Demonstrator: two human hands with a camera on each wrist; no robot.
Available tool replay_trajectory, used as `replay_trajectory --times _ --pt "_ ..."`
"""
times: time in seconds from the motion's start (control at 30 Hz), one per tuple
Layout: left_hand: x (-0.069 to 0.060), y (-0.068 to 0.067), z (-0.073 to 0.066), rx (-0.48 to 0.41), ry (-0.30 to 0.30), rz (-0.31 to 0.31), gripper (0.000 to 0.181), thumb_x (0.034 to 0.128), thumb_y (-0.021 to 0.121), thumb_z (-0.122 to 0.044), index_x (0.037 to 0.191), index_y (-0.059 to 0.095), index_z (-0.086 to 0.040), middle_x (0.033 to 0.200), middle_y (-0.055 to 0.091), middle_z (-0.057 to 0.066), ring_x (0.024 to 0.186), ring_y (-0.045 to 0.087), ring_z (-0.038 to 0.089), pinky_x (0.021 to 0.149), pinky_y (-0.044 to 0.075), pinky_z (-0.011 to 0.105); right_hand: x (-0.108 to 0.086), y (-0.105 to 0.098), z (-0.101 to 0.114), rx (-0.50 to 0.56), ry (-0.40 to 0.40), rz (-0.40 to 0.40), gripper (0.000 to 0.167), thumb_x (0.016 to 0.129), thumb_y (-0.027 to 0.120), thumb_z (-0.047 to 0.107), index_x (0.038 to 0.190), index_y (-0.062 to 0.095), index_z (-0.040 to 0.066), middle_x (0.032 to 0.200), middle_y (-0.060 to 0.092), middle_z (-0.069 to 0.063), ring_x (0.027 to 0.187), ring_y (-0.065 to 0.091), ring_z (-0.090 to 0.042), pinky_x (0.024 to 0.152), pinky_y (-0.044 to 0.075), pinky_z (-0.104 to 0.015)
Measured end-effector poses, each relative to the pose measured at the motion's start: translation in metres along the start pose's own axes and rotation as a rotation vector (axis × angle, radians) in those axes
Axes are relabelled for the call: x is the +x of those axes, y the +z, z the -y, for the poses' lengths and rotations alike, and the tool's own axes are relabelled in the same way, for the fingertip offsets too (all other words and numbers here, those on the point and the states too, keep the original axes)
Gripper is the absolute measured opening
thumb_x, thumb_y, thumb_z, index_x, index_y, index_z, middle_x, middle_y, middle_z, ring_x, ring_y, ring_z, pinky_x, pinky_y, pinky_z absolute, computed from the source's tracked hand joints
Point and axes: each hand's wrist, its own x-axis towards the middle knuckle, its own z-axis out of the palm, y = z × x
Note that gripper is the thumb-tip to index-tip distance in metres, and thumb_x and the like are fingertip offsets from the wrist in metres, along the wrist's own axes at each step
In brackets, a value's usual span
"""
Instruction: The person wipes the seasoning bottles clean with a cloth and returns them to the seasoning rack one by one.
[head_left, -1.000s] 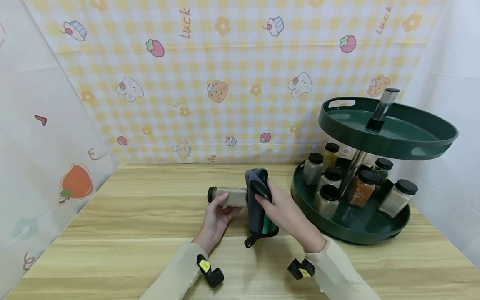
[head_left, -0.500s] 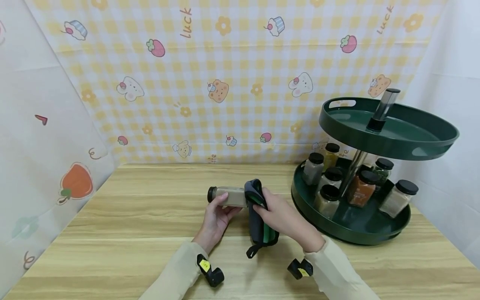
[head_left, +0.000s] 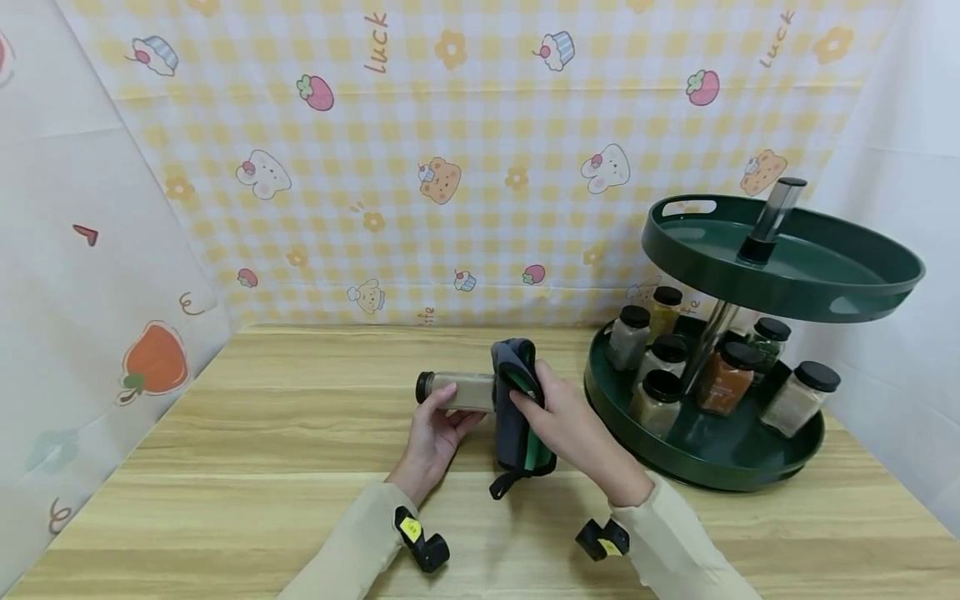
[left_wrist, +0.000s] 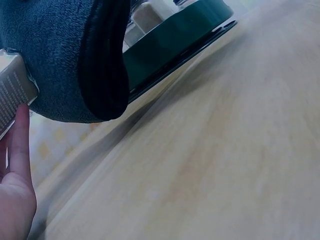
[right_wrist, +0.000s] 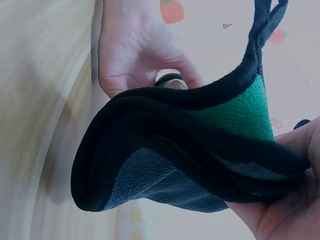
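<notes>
In the head view my left hand (head_left: 431,437) grips a clear spice jar (head_left: 471,392) of beige powder, tipped on its side above the table. Its black lid points left. A folded grey and green cloth (head_left: 512,437) with black edging and a hanging loop is pinched in my right hand (head_left: 573,421). The cloth (left_wrist: 55,65) touches the base end of the jar (left_wrist: 15,87) in the left wrist view, hiding that end. From the right wrist, the cloth (right_wrist: 235,115) covers most of the jar.
A two-tier green turntable rack (head_left: 720,475) stands at the right of the wooden table (head_left: 262,467). Several black-lidded spice jars (head_left: 726,379) fill its lower tray. The upper tray (head_left: 817,250) overhangs them. A checked cloth backdrop (head_left: 337,167) hangs behind.
The right hand's cloth slid down across the jar's base, then came back up to about where it was. The left hand and jar have stayed in place.
</notes>
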Motion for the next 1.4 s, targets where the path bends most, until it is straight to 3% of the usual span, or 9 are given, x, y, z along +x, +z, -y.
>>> replay_trajectory --times 0.3,0.63,0.9,1.0,1.2,1.4 --pt "0.000 -0.001 0.000 0.021 -0.004 -0.006 0.029 0.0909 0.049 -0.022 0.117 0.042 -0.012 0.109 0.051 0.006 0.090 0.060 0.017 0.084 0.052 0.031 -0.001 -0.001 0.000 -0.042 0.001 0.009 0.023 0.094 0.055 0.022 0.112 0.049 0.010 0.108 0.063 -0.015 0.087 0.064 -0.020 0.068 0.050 -0.033" --pt "-0.002 0.000 0.000 0.074 0.007 -0.012 0.031 0.0886 0.052 -0.020 0.117 0.045 -0.011 0.106 0.055 0.005 0.091 0.060 0.017 0.084 0.051 0.034 0.002 -0.012 -0.001 -0.044 -0.001 -0.045 0.017 0.093 0.055 0.016 0.106 0.050 0.005 0.092 0.065 -0.014 0.077 0.063 -0.019 0.064 0.049 -0.031" --pt "-0.001 0.009 -0.011 0.137 0.108 -0.101 0.038 0.0822 0.062 -0.013 0.117 0.045 -0.013 0.105 0.055 0.004 0.088 0.059 0.017 0.079 0.051 0.033 0.001 -0.017 -0.002 -0.089 -0.051 -0.079 0.018 0.092 0.056 0.012 0.109 0.057 0.007 0.093 0.066 -0.012 0.074 0.062 -0.017 0.065 0.051 -0.033" --pt "-0.001 0.016 -0.017 0.190 0.165 -0.123 0.045 0.0795 0.065 -0.009 0.120 0.044 -0.013 0.106 0.054 0.001 0.090 0.056 0.013 0.079 0.048 0.028 -0.001 -0.013 0.000 -0.149 -0.076 -0.059 0.021 0.090 0.057 0.010 0.111 0.060 0.008 0.091 0.067 -0.009 0.069 0.060 -0.014 0.064 0.051 -0.031" --pt "-0.004 0.027 -0.032 0.373 0.259 -0.140 0.047 0.0756 0.070 -0.006 0.118 0.051 -0.013 0.103 0.056 -0.004 0.095 0.050 0.012 0.087 0.038 0.028 -0.001 0.003 0.000 -0.247 -0.069 0.075 0.028 0.087 0.059 0.009 0.115 0.058 0.005 0.076 0.061 -0.004 0.054 0.051 -0.010 0.051 0.043 -0.024" --pt "-0.007 0.032 -0.044 0.575 0.316 -0.178 0.039 0.0723 0.075 -0.009 0.107 0.058 -0.013 0.090 0.048 -0.003 0.086 0.041 0.015 0.078 0.035 0.030 -0.003 0.011 -0.001 -0.286 -0.103 0.193 0.034 0.088 0.057 0.011 0.120 0.052 0.000 0.080 0.060 -0.007 0.056 0.052 -0.011 0.050 0.042 -0.022"
